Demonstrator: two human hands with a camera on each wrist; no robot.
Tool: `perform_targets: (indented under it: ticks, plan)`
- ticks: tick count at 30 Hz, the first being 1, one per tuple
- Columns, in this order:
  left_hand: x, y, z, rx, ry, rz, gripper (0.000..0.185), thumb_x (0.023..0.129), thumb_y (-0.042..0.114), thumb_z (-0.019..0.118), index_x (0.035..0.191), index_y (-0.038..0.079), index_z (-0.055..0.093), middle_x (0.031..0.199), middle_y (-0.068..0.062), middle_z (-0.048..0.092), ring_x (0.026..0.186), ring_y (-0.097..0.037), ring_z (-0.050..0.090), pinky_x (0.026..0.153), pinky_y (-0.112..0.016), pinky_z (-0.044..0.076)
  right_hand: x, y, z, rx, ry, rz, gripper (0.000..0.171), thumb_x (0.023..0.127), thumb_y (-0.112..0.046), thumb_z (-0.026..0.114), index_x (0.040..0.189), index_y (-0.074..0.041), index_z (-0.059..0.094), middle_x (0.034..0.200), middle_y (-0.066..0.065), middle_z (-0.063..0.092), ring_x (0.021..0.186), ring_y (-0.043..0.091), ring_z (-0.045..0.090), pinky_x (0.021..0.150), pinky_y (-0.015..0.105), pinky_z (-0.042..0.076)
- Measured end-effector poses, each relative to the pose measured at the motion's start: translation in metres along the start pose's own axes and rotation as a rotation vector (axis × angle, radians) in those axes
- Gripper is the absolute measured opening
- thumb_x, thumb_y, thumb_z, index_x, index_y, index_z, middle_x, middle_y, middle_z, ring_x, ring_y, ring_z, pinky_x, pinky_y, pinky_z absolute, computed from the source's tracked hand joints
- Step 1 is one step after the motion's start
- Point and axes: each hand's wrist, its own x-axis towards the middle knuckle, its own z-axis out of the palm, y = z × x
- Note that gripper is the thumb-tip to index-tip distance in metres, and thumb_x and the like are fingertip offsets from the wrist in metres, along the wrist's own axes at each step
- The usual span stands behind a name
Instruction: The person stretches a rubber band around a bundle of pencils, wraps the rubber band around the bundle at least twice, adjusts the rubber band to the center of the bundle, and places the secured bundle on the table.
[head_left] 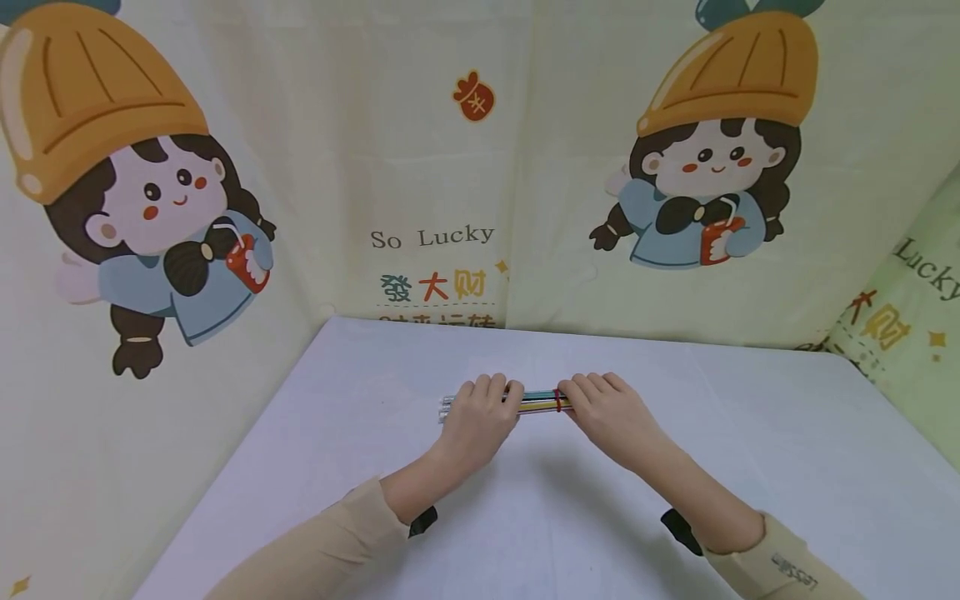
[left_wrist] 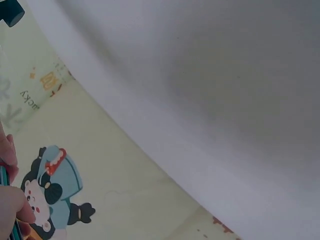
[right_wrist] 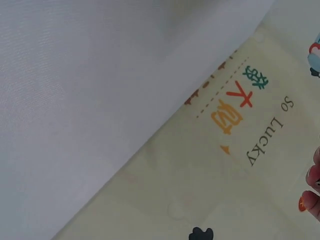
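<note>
A bundle of slim, pen-like sticks in several colours is held level above the white table. My left hand grips it near its left end, where clear tips stick out past the fingers. Curled round the right end is my right hand, which hides that end. A red band wraps the bundle beside the right fingers. In the left wrist view, part of the left hand and a strip of the bundle show at the edge. Only some fingertips of the right hand appear in the right wrist view.
Behind the table hangs a cream cloth printed with cartoon figures and lettering. A similar cloth stands along the right side. Shadows of the arms fall on the white tabletop below the hands.
</note>
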Motion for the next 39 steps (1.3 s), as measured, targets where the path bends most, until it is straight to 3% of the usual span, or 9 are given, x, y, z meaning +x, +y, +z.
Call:
perform_targets:
  ticks: [6,9,16,20,25,32,34,35,39]
  plan:
    - [-0.009,-0.011,0.006,0.079,0.038,-0.011,0.01,0.083,0.014,0.062,0.079,0.01,0.054,0.067,-0.003,0.052,0.057,-0.015,0.049,0.049,-0.022,0.037,-0.007,0.004,0.0,0.013,-0.03,0.052,0.038,0.07,-0.016,0.078,0.096,-0.003,0.054,0.083,0.005,0.056,0.073,0.019,0.054,0.064,0.029,0.042]
    - [-0.012,-0.013,0.009,0.111,0.039,0.003,0.012,0.086,0.012,0.058,0.076,0.01,0.052,0.062,-0.002,0.048,0.053,-0.014,0.046,0.047,-0.021,0.033,-0.008,0.004,0.0,0.01,-0.041,0.058,0.035,0.072,-0.018,0.076,0.095,-0.004,0.054,0.082,0.004,0.055,0.072,0.019,0.054,0.066,0.03,0.042]
    - [-0.014,-0.009,0.01,0.103,0.026,0.005,0.022,0.076,0.023,0.073,0.075,0.011,0.054,0.062,-0.002,0.053,0.054,-0.014,0.051,0.048,-0.021,0.037,-0.007,0.0,-0.001,-0.007,-0.075,-0.028,0.032,0.072,-0.019,0.074,0.087,-0.003,0.051,0.078,0.003,0.053,0.067,0.015,0.053,0.066,0.027,0.044]
    - [-0.014,-0.002,0.009,0.085,0.034,-0.024,0.025,0.074,0.02,0.074,0.071,0.01,0.051,0.057,-0.003,0.05,0.05,-0.014,0.049,0.046,-0.022,0.034,-0.005,-0.005,0.002,-0.014,-0.089,-0.042,0.032,0.072,-0.017,0.075,0.081,-0.003,0.048,0.07,0.003,0.049,0.059,0.013,0.046,0.056,0.023,0.042]
    - [-0.01,0.007,0.006,0.073,0.056,0.003,0.02,0.078,0.017,0.069,0.071,0.012,0.052,0.056,-0.002,0.05,0.05,-0.013,0.048,0.047,-0.021,0.034,0.001,-0.015,0.004,-0.014,-0.107,-0.084,0.037,0.071,-0.021,0.077,0.082,-0.003,0.046,0.068,0.001,0.049,0.055,0.01,0.047,0.05,0.019,0.041]
    - [-0.009,0.001,0.004,0.091,0.012,-0.028,0.02,0.078,0.017,0.07,0.071,0.011,0.052,0.057,-0.003,0.049,0.05,-0.014,0.047,0.047,-0.022,0.036,-0.007,-0.003,0.001,0.019,-0.074,0.054,0.043,0.068,-0.028,0.08,0.093,-0.005,0.053,0.078,0.001,0.056,0.068,0.015,0.058,0.064,0.028,0.046]
    - [-0.011,-0.001,0.005,0.092,0.017,-0.036,0.023,0.077,0.019,0.071,0.07,0.011,0.051,0.056,-0.003,0.048,0.049,-0.014,0.046,0.046,-0.022,0.034,-0.008,0.001,-0.001,0.018,-0.058,0.029,0.039,0.068,-0.023,0.08,0.09,-0.005,0.053,0.078,0.001,0.056,0.071,0.016,0.058,0.069,0.03,0.047]
    - [-0.011,-0.001,0.004,0.09,0.026,-0.035,0.023,0.076,0.018,0.072,0.069,0.011,0.051,0.055,-0.003,0.047,0.048,-0.013,0.045,0.046,-0.022,0.034,-0.008,0.002,-0.001,0.016,-0.05,0.0,0.029,0.076,-0.021,0.073,0.088,-0.004,0.052,0.076,0.002,0.055,0.07,0.016,0.057,0.069,0.03,0.047]
    - [-0.008,0.003,0.003,0.081,0.038,-0.043,0.023,0.077,0.018,0.07,0.068,0.011,0.049,0.054,-0.002,0.048,0.047,-0.012,0.045,0.045,-0.021,0.033,-0.004,0.0,-0.003,-0.016,-0.044,-0.064,0.028,0.075,-0.016,0.072,0.08,-0.003,0.048,0.071,0.003,0.051,0.063,0.014,0.052,0.06,0.025,0.045]
